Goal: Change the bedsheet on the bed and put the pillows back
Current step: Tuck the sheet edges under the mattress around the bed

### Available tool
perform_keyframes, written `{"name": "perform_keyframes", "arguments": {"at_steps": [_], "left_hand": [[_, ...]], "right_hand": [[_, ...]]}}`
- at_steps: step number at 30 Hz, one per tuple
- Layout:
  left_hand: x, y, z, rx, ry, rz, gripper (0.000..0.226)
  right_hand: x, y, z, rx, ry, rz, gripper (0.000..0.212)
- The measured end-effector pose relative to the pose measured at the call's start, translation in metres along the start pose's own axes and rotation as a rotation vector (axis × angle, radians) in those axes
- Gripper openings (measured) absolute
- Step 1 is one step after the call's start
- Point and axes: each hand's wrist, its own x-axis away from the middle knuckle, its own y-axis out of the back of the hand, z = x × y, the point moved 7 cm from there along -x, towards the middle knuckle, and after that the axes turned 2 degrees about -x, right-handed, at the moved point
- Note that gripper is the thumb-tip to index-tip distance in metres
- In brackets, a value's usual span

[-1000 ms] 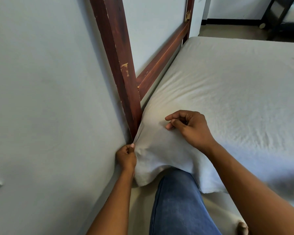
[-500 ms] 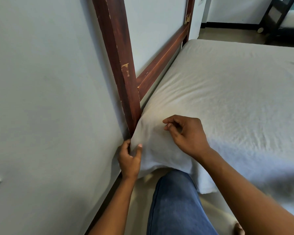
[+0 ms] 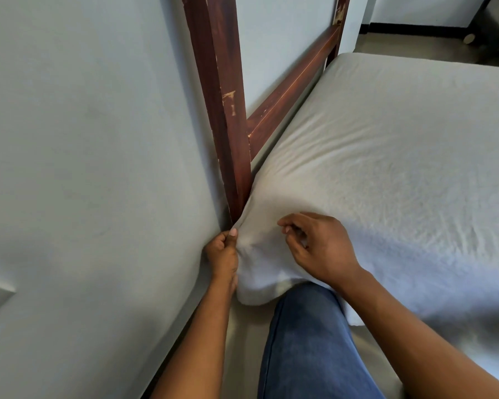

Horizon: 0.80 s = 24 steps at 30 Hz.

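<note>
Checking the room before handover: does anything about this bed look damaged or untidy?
Yes. The wooden bedpost has a chipped finish, with pale scrapes midway up. Beside it, the corner of the bedsheet hangs bunched and untucked, where the left hand and right hand grip it.

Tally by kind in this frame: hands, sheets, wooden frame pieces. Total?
Bare hands: 2 (left hand, right hand, both pinching the sheet)
White fabric bedsheet: 1
Dark red-brown wooden bed posts: 2 (near post, far post)
Dark red-brown wooden rail: 1
Total: 6
</note>
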Motion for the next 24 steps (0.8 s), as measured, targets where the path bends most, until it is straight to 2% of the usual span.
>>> {"name": "perform_keyframes", "arguments": {"at_steps": [4,9,12,13,15,17,19,21,24], "left_hand": [[0.000,-0.005,0.005,-0.047,-0.009,-0.077,0.034],[-0.010,-0.007,0.032,-0.108,0.091,0.003,0.036],[-0.004,-0.005,0.038,-0.018,0.123,0.053,0.032],[-0.002,-0.003,0.034,-0.016,0.082,0.057,0.035],[0.003,0.007,0.018,-0.177,-0.089,-0.038,0.037],[0.024,0.021,-0.012,-0.351,-0.346,-0.297,0.016],[0.053,0.025,-0.036,-0.377,-0.599,-0.478,0.002],[0.068,0.017,-0.040,-0.365,-0.720,-0.442,0.006],[0.066,-0.001,-0.034,-0.370,-0.716,-0.258,0.022]], "right_hand": [[0.002,-0.020,0.002,-0.014,0.001,0.074,0.027],[-0.001,-0.061,0.022,-0.085,0.053,0.203,0.037],[0.001,-0.087,0.031,-0.129,0.062,0.288,0.035],[0.004,-0.091,0.032,-0.126,0.061,0.292,0.035],[0.012,-0.088,0.029,-0.124,0.045,0.270,0.035],[0.017,-0.077,0.020,-0.103,0.027,0.205,0.032],[0.019,-0.064,0.009,-0.080,-0.005,0.130,0.030],[0.019,-0.051,-0.002,-0.099,-0.035,0.067,0.031],[0.016,-0.035,-0.010,-0.098,-0.039,0.001,0.031]]}}
